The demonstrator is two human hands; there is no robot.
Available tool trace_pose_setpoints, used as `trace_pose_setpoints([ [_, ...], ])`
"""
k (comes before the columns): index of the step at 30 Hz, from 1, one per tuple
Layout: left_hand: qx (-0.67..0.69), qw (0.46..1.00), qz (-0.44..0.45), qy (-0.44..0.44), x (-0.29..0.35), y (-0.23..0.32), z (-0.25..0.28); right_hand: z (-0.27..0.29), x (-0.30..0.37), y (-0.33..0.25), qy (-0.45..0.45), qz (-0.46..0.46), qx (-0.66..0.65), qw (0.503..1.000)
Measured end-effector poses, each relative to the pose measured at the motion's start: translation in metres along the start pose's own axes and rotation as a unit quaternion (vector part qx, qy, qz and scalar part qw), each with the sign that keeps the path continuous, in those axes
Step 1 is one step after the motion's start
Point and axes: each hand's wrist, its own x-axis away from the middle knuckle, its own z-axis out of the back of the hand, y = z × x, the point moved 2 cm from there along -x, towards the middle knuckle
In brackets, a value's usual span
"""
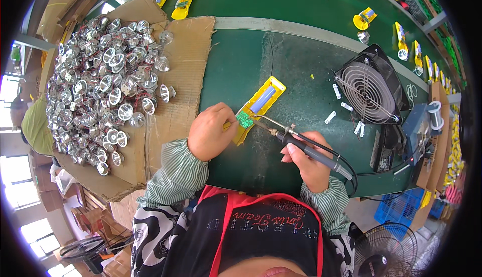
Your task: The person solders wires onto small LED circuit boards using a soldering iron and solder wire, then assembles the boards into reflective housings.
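Long green conveyor-belt workbench (pixel 301 6) w/ grey strip; bright windows (pixel 20 196) at left, black floor fan (pixel 80 251) below.

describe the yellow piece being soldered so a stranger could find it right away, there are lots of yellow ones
Start at the green work surface in front of the person, left of the black fan. The yellow case lies open under the left hand, with the soldering iron in the right hand touching its green circuit board. Unlike the others, it is handheld.
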Motion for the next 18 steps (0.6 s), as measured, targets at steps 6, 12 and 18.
trace_pose_setpoints([
  [6, -0.004, 1.000, 0.013, -0.009, 0.002, 0.000, 0.001, 0.006, 0.009, 0.000, 0.005, -0.009, 0.006, 1.000],
  [12, -0.015, 0.998, -0.056, 0.001, 0.019, 0.008, 0.029, 0.011, 0.014, 0.000, 0.008, -0.005, 0.002, 1.000],
  [18, -0.170, 0.972, -0.165, -0.005, 0.043, 0.030, 0.018, 0.013, 0.014, 0.001, 0.014, -0.013, 0.000, 1.000],
])
